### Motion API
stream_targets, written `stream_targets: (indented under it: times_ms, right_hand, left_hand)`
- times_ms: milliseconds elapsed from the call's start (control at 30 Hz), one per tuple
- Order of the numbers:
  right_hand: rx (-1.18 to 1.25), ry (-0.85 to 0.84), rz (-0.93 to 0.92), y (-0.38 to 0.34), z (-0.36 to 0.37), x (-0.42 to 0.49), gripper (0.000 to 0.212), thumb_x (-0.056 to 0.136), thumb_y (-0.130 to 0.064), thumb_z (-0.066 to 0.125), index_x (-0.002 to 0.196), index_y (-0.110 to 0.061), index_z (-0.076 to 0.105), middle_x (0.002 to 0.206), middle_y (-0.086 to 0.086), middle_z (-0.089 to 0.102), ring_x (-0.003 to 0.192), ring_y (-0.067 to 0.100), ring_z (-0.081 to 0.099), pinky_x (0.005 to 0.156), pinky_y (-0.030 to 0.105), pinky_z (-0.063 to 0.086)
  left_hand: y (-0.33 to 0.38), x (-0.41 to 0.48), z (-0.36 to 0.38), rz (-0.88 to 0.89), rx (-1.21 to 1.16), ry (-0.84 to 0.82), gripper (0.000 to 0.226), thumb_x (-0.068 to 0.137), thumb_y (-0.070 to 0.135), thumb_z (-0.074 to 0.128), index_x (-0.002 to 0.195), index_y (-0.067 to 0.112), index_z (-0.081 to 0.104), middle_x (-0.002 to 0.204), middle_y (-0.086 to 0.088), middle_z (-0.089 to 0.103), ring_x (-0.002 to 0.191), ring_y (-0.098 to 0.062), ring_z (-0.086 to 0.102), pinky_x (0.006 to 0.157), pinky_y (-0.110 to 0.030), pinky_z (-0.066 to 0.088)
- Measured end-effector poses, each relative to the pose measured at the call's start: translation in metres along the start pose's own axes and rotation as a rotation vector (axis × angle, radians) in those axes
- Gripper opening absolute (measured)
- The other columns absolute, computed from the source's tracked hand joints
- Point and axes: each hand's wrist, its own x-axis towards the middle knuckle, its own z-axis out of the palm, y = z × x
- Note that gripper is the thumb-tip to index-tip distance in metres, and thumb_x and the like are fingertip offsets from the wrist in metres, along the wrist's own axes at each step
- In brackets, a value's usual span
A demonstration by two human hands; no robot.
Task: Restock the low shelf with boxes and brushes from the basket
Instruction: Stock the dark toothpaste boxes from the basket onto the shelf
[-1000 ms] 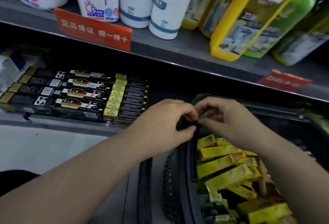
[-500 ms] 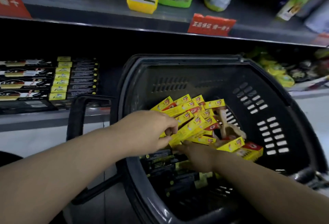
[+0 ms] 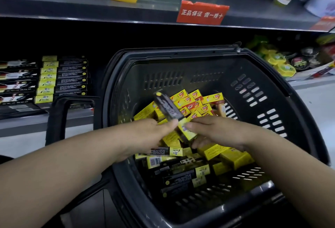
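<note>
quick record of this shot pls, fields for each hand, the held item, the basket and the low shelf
left hand: grips the long black-and-yellow box at its lower part
right hand: pinches that box's yellow end
held box: tilted, above the pile
basket: dark plastic, holds small yellow boxes and more long black boxes
low shelf: shelved boxes in rows, left of the basket
</note>
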Motion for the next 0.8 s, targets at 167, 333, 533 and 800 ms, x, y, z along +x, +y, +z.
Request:
stream_targets:
  times_ms: [167,333,533,800]
  right_hand:
    - [-0.069,-0.170,-0.214,-0.007,0.024,0.004,0.017,0.093,-0.038,0.050,0.096,-0.023,0.059,0.096,-0.010,0.062,0.099,0.006,0.062,0.093,0.023,0.048]
    - [-0.902,-0.295,0.018,0.030,0.022,0.023,0.065,0.083,-0.044,0.065,0.136,-0.017,0.042,0.135,0.003,0.049,0.120,0.024,0.050,0.097,0.039,0.045]
    - [-1.003,-0.298,0.040,0.054,0.031,0.044,0.053,0.078,-0.028,0.074,0.125,-0.014,0.053,0.122,0.007,0.058,0.109,0.027,0.054,0.077,0.030,0.042]
    - [-0.795,-0.198,0.155,0.032,-0.018,0.009,0.042,0.086,-0.036,0.063,0.121,-0.021,0.045,0.115,0.002,0.056,0.100,0.019,0.056,0.073,0.030,0.045]
  left_hand:
    - [0.002,0.010,0.007,0.129,-0.545,0.227,0.021,0.092,0.022,0.057,0.103,0.005,0.063,0.092,-0.010,0.071,0.089,-0.025,0.065,0.097,-0.049,0.047]
    - [-0.001,0.011,-0.003,0.134,-0.570,0.226,0.010,0.089,0.016,0.059,0.100,0.014,0.060,0.101,-0.007,0.067,0.108,-0.023,0.059,0.107,-0.046,0.037]
    - [-0.001,0.010,-0.007,0.143,-0.605,0.216,0.006,0.090,0.014,0.058,0.095,0.014,0.060,0.091,-0.004,0.070,0.097,-0.019,0.063,0.106,-0.043,0.040]
    - [0.003,0.009,-0.009,0.180,-0.654,0.231,0.009,0.092,0.016,0.057,0.101,0.016,0.058,0.089,-0.003,0.070,0.083,-0.016,0.066,0.077,-0.031,0.052]
